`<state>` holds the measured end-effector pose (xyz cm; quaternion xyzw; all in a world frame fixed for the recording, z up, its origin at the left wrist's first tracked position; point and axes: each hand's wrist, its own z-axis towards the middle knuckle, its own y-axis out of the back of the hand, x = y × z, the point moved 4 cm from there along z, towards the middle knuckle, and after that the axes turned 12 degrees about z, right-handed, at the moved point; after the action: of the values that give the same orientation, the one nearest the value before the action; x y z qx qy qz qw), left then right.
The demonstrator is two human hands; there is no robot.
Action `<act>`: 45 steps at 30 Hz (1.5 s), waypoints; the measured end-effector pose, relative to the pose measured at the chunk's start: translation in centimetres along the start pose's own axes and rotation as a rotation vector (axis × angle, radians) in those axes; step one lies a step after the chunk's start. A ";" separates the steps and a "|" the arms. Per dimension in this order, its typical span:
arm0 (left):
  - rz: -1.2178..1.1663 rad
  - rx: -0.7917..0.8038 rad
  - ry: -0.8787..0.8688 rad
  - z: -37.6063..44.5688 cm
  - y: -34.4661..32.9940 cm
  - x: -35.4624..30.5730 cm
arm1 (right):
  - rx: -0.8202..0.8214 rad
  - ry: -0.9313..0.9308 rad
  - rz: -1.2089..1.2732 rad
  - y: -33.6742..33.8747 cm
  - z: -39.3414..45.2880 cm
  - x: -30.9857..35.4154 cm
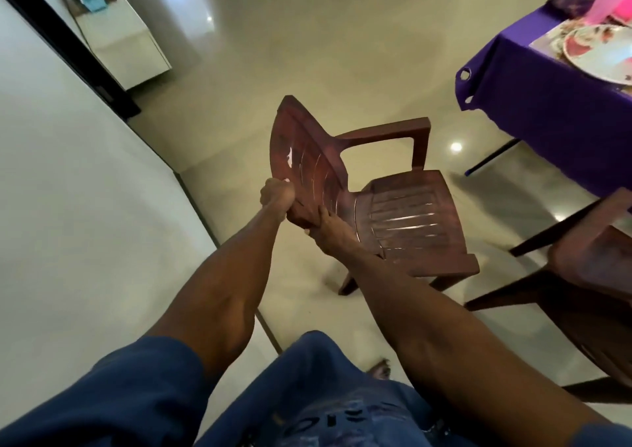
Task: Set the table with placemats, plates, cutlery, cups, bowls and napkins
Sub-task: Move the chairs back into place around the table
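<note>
Both hands clamp the top edge of the brown plastic chair's (393, 214) backrest — the left hand (277, 192) fisted over the rim, the right hand (319, 224) curled round it just beside. Gripped so close together at one end, the chair could twist or knock the second chair (591, 275) near it. Farther off, the plate (595, 53) sits on its placemat (547, 38) near the purple-clothed bench's (533, 104) edge — a bump there could unsettle it.
</note>
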<state>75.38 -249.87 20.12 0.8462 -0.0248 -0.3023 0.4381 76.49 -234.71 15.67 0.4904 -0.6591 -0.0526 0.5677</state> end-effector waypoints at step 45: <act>1.069 0.188 -1.979 4.6 -11.8 -20.0 | -0.604 -0.617 -0.248 12.9 -1.1 -5.5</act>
<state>54.01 -239.83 19.04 0.1452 -0.7428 -0.6104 0.2335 69.11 -223.71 20.25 0.3391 -0.6891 -0.4541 0.4515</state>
